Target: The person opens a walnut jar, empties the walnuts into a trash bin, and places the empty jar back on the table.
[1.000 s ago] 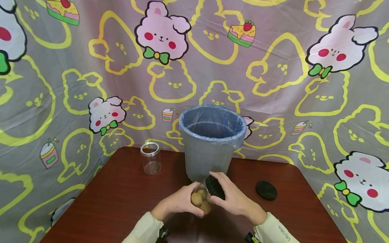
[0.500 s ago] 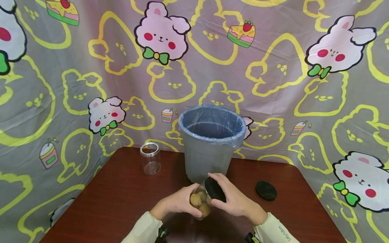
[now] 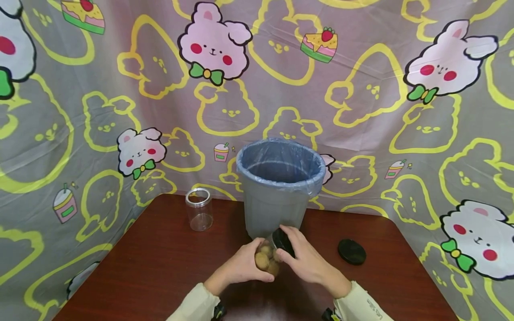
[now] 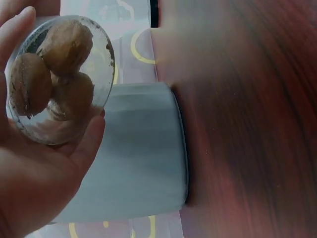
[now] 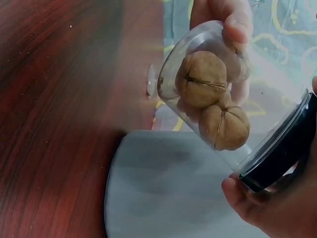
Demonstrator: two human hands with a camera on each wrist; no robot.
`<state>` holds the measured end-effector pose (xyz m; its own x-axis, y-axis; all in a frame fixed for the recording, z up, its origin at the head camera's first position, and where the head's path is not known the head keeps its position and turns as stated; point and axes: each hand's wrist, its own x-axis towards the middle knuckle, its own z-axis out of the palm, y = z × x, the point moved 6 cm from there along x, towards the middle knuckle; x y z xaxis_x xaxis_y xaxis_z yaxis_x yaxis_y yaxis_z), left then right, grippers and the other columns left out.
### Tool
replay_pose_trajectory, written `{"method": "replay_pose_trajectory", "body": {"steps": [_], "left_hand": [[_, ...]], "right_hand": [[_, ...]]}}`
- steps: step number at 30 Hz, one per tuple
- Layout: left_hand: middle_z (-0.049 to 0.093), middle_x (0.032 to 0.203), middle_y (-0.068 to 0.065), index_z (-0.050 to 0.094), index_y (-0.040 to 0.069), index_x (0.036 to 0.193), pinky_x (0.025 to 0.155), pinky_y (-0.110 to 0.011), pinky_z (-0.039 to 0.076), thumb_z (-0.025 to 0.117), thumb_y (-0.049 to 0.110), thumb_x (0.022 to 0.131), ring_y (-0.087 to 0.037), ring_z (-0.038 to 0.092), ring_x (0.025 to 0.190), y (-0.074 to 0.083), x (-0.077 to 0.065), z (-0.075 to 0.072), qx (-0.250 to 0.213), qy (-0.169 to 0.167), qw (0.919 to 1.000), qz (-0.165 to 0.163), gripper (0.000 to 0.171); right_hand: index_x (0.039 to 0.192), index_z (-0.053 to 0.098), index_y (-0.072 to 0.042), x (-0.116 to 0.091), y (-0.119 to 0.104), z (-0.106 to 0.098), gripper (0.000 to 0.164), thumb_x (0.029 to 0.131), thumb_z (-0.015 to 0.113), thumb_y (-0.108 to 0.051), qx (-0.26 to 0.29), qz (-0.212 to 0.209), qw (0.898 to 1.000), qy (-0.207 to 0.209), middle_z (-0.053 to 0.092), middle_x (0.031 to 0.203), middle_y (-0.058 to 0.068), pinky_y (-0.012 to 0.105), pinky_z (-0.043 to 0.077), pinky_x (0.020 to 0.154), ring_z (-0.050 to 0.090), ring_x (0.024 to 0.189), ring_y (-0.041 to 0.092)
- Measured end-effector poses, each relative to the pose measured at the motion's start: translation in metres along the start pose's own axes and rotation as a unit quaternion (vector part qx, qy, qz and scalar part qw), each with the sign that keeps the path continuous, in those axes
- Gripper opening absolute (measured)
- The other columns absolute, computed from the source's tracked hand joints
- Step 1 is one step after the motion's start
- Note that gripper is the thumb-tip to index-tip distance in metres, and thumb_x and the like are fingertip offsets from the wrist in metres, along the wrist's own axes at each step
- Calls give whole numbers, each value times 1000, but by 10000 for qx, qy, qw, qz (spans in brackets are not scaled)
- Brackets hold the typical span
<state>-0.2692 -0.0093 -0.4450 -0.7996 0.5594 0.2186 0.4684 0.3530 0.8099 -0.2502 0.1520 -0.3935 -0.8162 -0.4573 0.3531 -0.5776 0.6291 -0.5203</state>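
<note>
Above the table, a clear jar (image 5: 233, 161) of several walnuts (image 5: 202, 79) is held tilted between both hands. My left hand (image 3: 243, 264) grips the jar's body near its base, thumb and fingers on either side. The black lid (image 3: 283, 243) sits on the jar's mouth, which points up to the right. Around the lid's edge my right hand (image 3: 307, 264) curls, with thumb and fingers on opposite sides. In the left wrist view, walnuts (image 4: 67, 47) show through the jar's round bottom.
A grey bin (image 3: 275, 209) with a blue liner stands just behind the hands. An open clear jar (image 3: 199, 214) is at the back left of the brown table (image 3: 160, 258). A loose black lid (image 3: 351, 251) lies to the right. Patterned cloth (image 3: 225, 102) hangs behind.
Both hands and the jar have shifted slightly; the left hand and jar are a little further right. The right hand has turned slightly with the lid. Bin, other jar and loose lid stay put.
</note>
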Motion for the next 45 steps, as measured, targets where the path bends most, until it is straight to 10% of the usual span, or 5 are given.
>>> {"method": "replay_pose_trajectory", "body": {"steps": [45], "left_hand": [[62,104,5,48,14,124,75,-26,50,86,30,65,-8,61,86,4,-6,0,-582,-685,9950,439,72]], "right_hand": [[146,30,-20,-3,-8,-6,72,85,67,-31,240,-1202,9921,-268,40,136,-3,37,43,94,45,118,17]]}}
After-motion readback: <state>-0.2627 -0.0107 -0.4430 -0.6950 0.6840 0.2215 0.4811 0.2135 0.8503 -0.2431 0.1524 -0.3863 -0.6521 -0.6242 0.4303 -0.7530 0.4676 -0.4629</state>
